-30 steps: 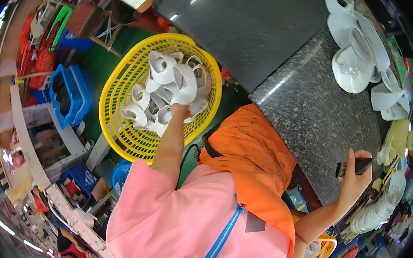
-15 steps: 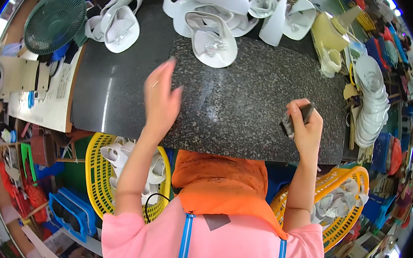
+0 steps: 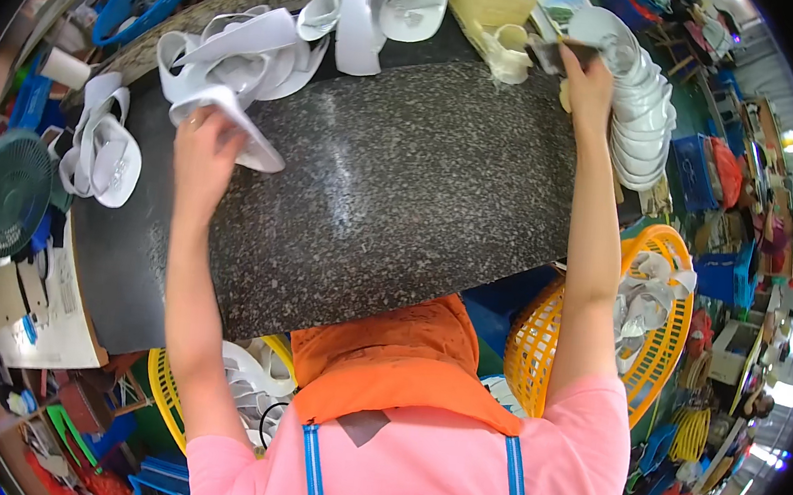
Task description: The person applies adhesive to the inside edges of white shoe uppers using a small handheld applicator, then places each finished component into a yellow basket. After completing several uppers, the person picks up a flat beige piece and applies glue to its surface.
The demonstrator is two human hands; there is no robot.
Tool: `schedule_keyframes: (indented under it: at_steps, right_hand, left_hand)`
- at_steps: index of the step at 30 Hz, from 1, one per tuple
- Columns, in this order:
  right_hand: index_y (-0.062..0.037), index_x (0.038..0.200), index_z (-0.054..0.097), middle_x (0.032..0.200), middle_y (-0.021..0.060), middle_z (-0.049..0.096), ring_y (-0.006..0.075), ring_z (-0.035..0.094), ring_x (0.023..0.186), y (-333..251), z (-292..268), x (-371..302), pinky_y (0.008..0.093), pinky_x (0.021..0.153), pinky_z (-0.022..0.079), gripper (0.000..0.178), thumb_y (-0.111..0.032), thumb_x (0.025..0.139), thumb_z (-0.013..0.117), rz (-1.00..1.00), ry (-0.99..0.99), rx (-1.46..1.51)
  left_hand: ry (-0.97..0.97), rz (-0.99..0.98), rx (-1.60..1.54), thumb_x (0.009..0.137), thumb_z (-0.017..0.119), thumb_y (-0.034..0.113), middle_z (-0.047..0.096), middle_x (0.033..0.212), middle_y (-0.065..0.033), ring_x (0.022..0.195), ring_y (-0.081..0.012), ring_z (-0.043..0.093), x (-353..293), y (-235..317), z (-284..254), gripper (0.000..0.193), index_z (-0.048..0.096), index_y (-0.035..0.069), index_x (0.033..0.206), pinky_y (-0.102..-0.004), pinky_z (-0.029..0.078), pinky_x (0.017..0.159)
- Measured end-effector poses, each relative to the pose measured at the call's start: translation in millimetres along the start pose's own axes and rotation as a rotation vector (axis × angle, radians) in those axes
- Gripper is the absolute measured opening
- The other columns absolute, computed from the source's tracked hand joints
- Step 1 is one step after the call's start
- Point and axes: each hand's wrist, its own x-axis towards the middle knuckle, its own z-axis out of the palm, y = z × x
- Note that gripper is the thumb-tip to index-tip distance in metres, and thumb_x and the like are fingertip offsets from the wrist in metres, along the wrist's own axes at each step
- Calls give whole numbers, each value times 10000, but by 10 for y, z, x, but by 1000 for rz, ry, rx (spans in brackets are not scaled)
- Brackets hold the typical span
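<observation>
At the left of the dark speckled worktop (image 3: pixel 403 181), my left hand (image 3: pixel 203 153) is closed on the near edge of a white sandal-like shoe piece (image 3: pixel 255 146). The piece is tilted, and my fingers hide part of it. Behind it lies a heap of similar white shoe pieces (image 3: pixel 253 52) with wide curved straps. My right hand (image 3: pixel 587 92), at the far right, grips a dark flat tool (image 3: pixel 580 49); its working end is too blurred to name. Beside that tool stands a pale yellow container (image 3: pixel 486 13) with a small cup-like mouth (image 3: pixel 508 56) on its near side.
A nested row of white curved pieces (image 3: pixel 642 128) runs along the right edge. Yellow baskets with white pieces stand below, one at the right (image 3: pixel 669 341) and one at the left (image 3: pixel 159 387). A green fan (image 3: pixel 9 191) is at the left.
My left hand has gone from raised and empty to closed on a white shoe piece. My right hand has carried the dark tool away to the far right. The view has turned rightward.
</observation>
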Motion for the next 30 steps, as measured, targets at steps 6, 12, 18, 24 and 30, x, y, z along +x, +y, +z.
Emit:
schedule_keyframes:
  at_steps: [6,12,18,24,30]
  right_hand:
    - [8,874,637,852,225,642,370,618,842,427,628,395,441,741,477,457,-433,754,639,2,-192,-314]
    - [-27,882,615,854,219,641,363,623,857,380,-126,31,454,753,476,450,-458,846,490,158,-187,-550]
    - [-26,887,601,899,180,585,349,619,855,671,-595,-600,467,728,478,283,-296,844,530,86,-251,-1032]
    - [-14,941,612,857,159,624,299,614,739,1052,-874,-452,417,674,457,277,-252,873,489,251,-98,-606]
    - [-12,955,618,867,82,647,197,590,763,-181,-534,-910,308,671,459,180,-118,810,599,-56,-106,-1]
  left_hand:
    - [-251,-251,-73,734,602,100,590,768,-141,717,-310,547,-249,213,-577,155,559,-11,835,-373,398,661]
    - [-323,-271,253,729,620,90,597,820,-92,802,-262,567,-606,114,-693,140,543,30,828,-354,330,792]
    - [-404,-432,330,736,636,104,548,1024,-152,890,-329,578,-793,13,-490,214,532,68,919,-433,457,728]
    - [-217,-617,-328,774,627,83,628,832,-64,707,-156,588,-872,-347,-391,195,613,-1,949,-292,459,654]
    - [-196,-680,-586,800,599,41,552,755,9,738,-63,496,-1012,-630,-455,55,566,24,840,-222,393,673]
